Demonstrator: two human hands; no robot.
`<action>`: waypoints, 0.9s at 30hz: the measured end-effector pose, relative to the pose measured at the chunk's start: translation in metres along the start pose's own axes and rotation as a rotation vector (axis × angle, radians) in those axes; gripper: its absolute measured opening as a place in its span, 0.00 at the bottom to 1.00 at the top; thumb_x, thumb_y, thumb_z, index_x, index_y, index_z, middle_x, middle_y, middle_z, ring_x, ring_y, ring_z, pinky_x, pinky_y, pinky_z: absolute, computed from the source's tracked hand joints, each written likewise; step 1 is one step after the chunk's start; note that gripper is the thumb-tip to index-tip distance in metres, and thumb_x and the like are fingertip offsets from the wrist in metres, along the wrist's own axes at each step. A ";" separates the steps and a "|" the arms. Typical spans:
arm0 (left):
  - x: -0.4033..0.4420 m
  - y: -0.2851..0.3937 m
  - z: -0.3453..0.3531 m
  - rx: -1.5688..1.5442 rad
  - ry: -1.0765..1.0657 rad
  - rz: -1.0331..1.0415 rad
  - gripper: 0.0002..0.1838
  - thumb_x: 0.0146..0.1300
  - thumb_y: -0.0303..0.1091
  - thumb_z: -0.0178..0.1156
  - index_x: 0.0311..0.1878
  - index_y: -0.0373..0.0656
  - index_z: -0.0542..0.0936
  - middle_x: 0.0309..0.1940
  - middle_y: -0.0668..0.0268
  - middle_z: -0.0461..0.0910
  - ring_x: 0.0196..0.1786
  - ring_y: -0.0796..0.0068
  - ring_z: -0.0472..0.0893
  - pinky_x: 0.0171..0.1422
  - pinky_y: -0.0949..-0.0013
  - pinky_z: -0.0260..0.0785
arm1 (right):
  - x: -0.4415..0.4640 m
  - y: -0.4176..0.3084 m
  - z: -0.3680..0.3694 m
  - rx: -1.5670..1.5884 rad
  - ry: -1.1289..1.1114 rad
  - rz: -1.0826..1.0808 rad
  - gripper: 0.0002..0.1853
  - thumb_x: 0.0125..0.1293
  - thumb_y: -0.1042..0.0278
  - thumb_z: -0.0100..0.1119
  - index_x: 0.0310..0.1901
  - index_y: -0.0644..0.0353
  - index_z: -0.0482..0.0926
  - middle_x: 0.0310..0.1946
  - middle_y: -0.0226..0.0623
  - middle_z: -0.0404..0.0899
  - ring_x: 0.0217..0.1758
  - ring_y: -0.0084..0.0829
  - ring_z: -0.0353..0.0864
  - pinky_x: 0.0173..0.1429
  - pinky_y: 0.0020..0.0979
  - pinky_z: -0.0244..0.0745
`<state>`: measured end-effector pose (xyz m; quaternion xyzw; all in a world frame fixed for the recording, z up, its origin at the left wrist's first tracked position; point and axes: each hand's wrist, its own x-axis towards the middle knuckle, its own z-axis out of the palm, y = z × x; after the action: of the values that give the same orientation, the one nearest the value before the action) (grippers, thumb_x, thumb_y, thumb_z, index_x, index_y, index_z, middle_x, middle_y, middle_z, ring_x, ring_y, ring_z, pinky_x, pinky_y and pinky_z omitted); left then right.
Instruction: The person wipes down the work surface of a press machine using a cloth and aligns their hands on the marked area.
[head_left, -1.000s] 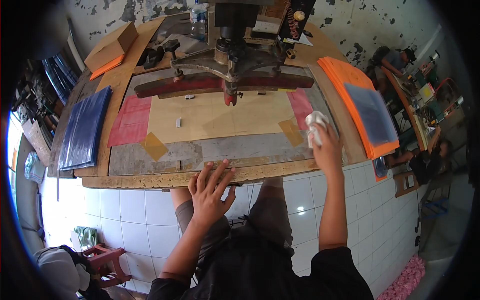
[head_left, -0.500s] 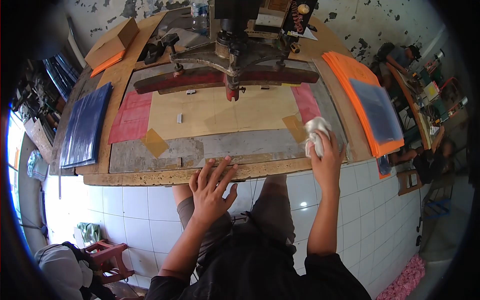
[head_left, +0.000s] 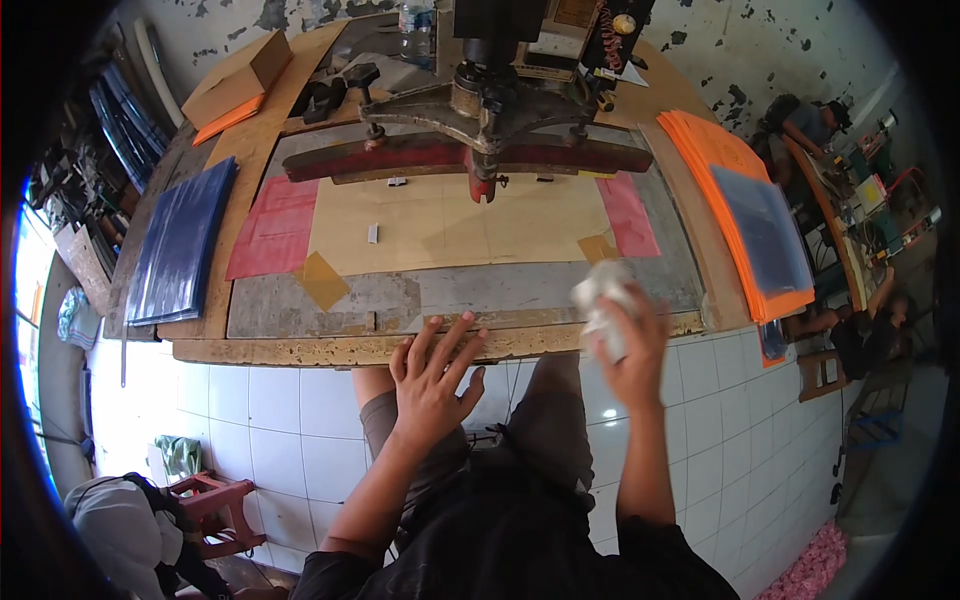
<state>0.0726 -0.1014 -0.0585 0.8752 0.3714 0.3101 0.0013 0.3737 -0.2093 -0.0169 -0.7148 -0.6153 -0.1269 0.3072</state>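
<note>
The person's right hand (head_left: 637,360), blurred, has its fingers closed around a white cloth (head_left: 604,300) at the table's (head_left: 540,345) near right side; whether the cloth touches the surface cannot be told. The left hand (head_left: 430,390) holds nothing, its fingers spread over the near edge. The yellow sheet (head_left: 450,230) already lies flat beneath the raised red bar (head_left: 390,160), with brown tape (head_left: 322,282) at its near left corner. Plastic sheets (head_left: 185,245) wait stacked at left, orange sheets (head_left: 690,150) at right; how much wiping remains is not visible.
</note>
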 end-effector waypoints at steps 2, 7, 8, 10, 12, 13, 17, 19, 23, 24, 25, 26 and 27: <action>0.001 0.001 0.000 -0.007 0.017 0.009 0.31 0.67 0.44 0.74 0.75 0.66 0.86 0.83 0.78 0.78 0.86 0.62 0.69 0.87 0.49 0.51 | 0.004 0.042 -0.011 -0.080 0.104 0.179 0.24 0.74 0.63 0.72 0.70 0.48 0.87 0.75 0.47 0.79 0.82 0.52 0.76 0.89 0.71 0.54; 0.001 0.001 0.004 -0.002 0.042 0.003 0.32 0.68 0.44 0.74 0.77 0.67 0.85 0.84 0.79 0.77 0.87 0.65 0.69 0.88 0.51 0.50 | 0.001 0.023 -0.006 -0.147 0.107 0.188 0.25 0.75 0.64 0.72 0.72 0.54 0.86 0.78 0.58 0.74 0.81 0.62 0.72 0.85 0.65 0.62; 0.001 0.002 0.004 -0.008 0.045 -0.005 0.31 0.67 0.44 0.74 0.76 0.65 0.85 0.83 0.78 0.78 0.86 0.63 0.69 0.88 0.50 0.50 | -0.001 0.004 0.000 -0.031 0.092 0.071 0.26 0.72 0.64 0.74 0.72 0.53 0.86 0.78 0.57 0.74 0.81 0.62 0.72 0.86 0.65 0.61; 0.002 0.004 0.003 -0.018 0.049 -0.016 0.30 0.67 0.43 0.75 0.73 0.62 0.87 0.82 0.76 0.80 0.86 0.60 0.70 0.88 0.48 0.51 | -0.009 -0.037 0.008 0.164 -0.011 -0.102 0.30 0.65 0.64 0.78 0.70 0.49 0.88 0.80 0.53 0.74 0.86 0.61 0.69 0.90 0.65 0.57; 0.001 0.004 0.003 -0.038 0.039 -0.025 0.30 0.67 0.42 0.75 0.74 0.61 0.87 0.82 0.75 0.80 0.86 0.59 0.70 0.89 0.48 0.51 | -0.016 -0.058 0.010 0.203 -0.178 -0.192 0.33 0.60 0.63 0.82 0.70 0.43 0.87 0.82 0.42 0.75 0.88 0.54 0.70 0.91 0.67 0.55; 0.001 0.004 0.003 -0.047 0.034 -0.028 0.31 0.66 0.42 0.75 0.74 0.61 0.86 0.82 0.75 0.80 0.86 0.59 0.70 0.89 0.48 0.51 | -0.014 -0.055 0.007 0.189 -0.182 -0.185 0.33 0.60 0.63 0.82 0.70 0.42 0.87 0.82 0.42 0.75 0.87 0.52 0.71 0.91 0.69 0.53; 0.001 0.003 0.000 -0.012 0.027 -0.007 0.31 0.67 0.42 0.75 0.75 0.63 0.86 0.83 0.76 0.79 0.86 0.60 0.70 0.89 0.49 0.50 | 0.003 -0.002 -0.012 0.041 -0.114 0.018 0.30 0.64 0.61 0.80 0.70 0.42 0.87 0.80 0.42 0.77 0.86 0.51 0.73 0.91 0.73 0.48; 0.001 0.002 0.001 0.008 0.023 -0.003 0.31 0.69 0.44 0.73 0.76 0.66 0.85 0.84 0.79 0.77 0.86 0.63 0.69 0.89 0.51 0.49 | 0.011 0.045 -0.020 -0.088 -0.021 0.183 0.23 0.75 0.58 0.72 0.71 0.44 0.85 0.78 0.44 0.78 0.84 0.50 0.74 0.92 0.74 0.45; 0.002 0.002 0.005 -0.032 0.060 -0.002 0.32 0.65 0.41 0.77 0.74 0.61 0.87 0.82 0.75 0.80 0.86 0.57 0.70 0.89 0.47 0.52 | 0.024 0.065 -0.028 -0.197 0.027 0.342 0.22 0.78 0.58 0.70 0.70 0.48 0.85 0.79 0.47 0.76 0.86 0.52 0.73 0.91 0.76 0.47; 0.002 0.003 0.004 -0.032 0.061 -0.007 0.32 0.64 0.41 0.77 0.74 0.61 0.87 0.82 0.74 0.80 0.86 0.57 0.70 0.89 0.47 0.52 | 0.021 0.057 -0.024 -0.226 0.019 0.265 0.22 0.78 0.59 0.70 0.70 0.48 0.85 0.79 0.47 0.75 0.86 0.52 0.72 0.91 0.76 0.48; 0.002 0.004 0.003 -0.032 0.059 -0.014 0.32 0.64 0.40 0.77 0.74 0.61 0.87 0.82 0.74 0.80 0.85 0.56 0.71 0.89 0.47 0.52 | 0.016 0.046 -0.019 -0.253 0.008 0.189 0.22 0.78 0.60 0.70 0.70 0.49 0.85 0.79 0.48 0.75 0.86 0.52 0.72 0.90 0.76 0.49; 0.002 0.005 0.003 -0.034 0.060 -0.021 0.32 0.64 0.40 0.77 0.74 0.61 0.87 0.82 0.74 0.80 0.85 0.56 0.71 0.89 0.47 0.52 | 0.018 0.023 -0.020 -0.113 -0.068 0.146 0.24 0.75 0.63 0.73 0.71 0.48 0.85 0.80 0.49 0.74 0.88 0.54 0.69 0.90 0.76 0.51; 0.003 0.005 0.003 -0.037 0.062 -0.028 0.33 0.64 0.40 0.78 0.74 0.61 0.87 0.82 0.74 0.80 0.85 0.56 0.71 0.89 0.47 0.52 | 0.012 0.006 -0.018 -0.003 -0.128 0.067 0.28 0.71 0.64 0.76 0.72 0.47 0.85 0.82 0.48 0.73 0.89 0.55 0.68 0.90 0.74 0.51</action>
<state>0.0793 -0.1026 -0.0575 0.8598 0.3776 0.3437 0.0102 0.3857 -0.2102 0.0018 -0.7421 -0.6092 -0.0717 0.2701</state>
